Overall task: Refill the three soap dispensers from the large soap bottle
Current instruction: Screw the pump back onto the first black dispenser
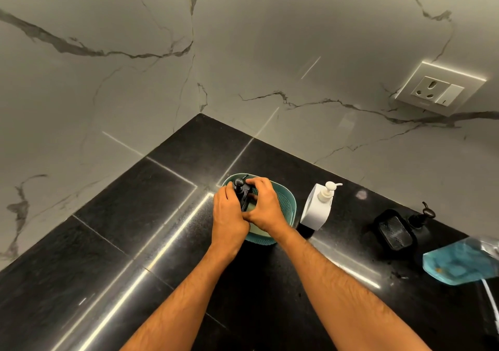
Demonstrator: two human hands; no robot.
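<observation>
Both the left hand [228, 215] and the right hand [263, 207] grip the black pump dispenser [243, 192] standing in the teal basket [286, 205] on the bench [135, 229]. Risk: an uneven twist could tip basket and dispenser. The white dispenser [317, 206] stands just beside, liable to be knocked.

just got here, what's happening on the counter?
A person has both hands on a black pump dispenser standing in a teal basket on the black counter. The left hand wraps its body; the right hand grips near the pump top. A white pump dispenser stands just right of the basket, and another black dispenser farther right. A blue soap refill container is at the frame's right edge.
</observation>
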